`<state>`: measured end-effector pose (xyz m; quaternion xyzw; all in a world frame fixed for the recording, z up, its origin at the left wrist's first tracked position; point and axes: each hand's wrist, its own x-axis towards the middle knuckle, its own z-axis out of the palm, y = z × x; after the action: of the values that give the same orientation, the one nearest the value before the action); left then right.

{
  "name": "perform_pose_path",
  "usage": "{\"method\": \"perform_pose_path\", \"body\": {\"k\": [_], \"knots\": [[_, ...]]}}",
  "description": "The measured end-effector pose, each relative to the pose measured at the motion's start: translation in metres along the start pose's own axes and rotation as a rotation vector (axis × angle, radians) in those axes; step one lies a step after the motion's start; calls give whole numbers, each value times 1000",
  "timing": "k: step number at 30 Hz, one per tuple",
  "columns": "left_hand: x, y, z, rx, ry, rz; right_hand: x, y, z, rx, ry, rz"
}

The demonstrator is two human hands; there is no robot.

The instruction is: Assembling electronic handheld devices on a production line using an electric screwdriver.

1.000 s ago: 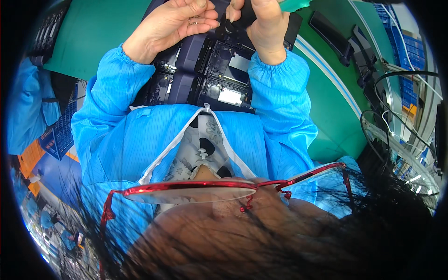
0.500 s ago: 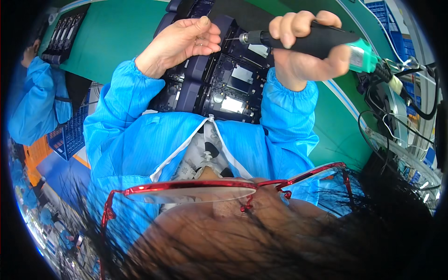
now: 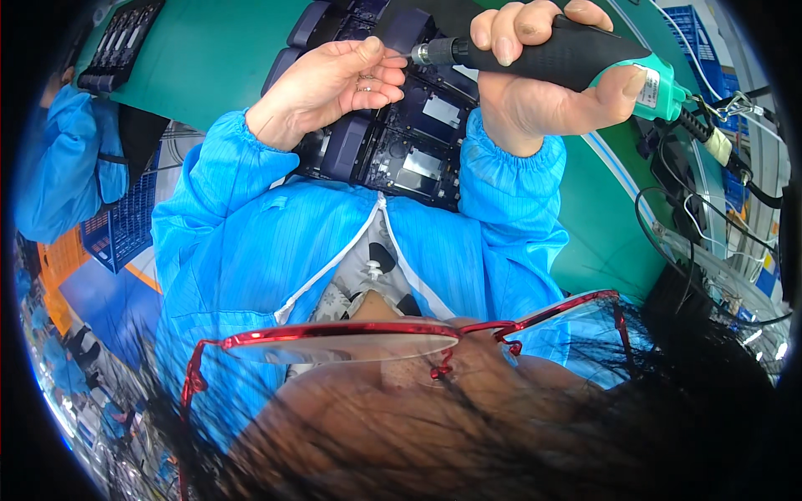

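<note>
My right hand point(image 3: 543, 79) is wrapped round an electric screwdriver point(image 3: 555, 52) with a black grip and a green rear end, held nearly level. Its thin bit points left and reaches the fingertips of my left hand point(image 3: 338, 82). That hand is turned palm up, thumb and forefinger together and the other fingers curled. Small shiny metal pieces show among its fingers, too tiny to name surely. Beneath both hands lie several dark casings with circuit boards point(image 3: 422, 146) and silvery plates, set side by side; my hands partly hide them.
The green tabletop point(image 3: 225, 50) spreads around the casings. Another row of dark casings point(image 3: 124, 42) stands at the far left, beside a co-worker's blue sleeve point(image 3: 67, 167). Blue crates point(image 3: 125, 221) are at the left. Cables point(image 3: 710, 138) hang at the right, one joined to the screwdriver.
The screwdriver has shifted slightly left and up, its bit now at my left fingertips. My left thumb and forefinger have come closer together. The view has shifted a little.
</note>
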<state>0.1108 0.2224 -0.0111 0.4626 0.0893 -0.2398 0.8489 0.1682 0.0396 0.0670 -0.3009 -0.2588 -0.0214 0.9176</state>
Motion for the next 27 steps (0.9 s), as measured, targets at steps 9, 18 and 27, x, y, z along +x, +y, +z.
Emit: {"method": "perform_pose_path", "body": {"k": [9,18,27], "knots": [[-6,-7,4,-80,11,9,-6,7,-1,-25,-78,-53],[-8,-11,9,-111,39,28,-15,-1,11,-16,17,-19],[-7,-12,14,-116,73,44,-8,8,-26,-53,-191,-98]]}}
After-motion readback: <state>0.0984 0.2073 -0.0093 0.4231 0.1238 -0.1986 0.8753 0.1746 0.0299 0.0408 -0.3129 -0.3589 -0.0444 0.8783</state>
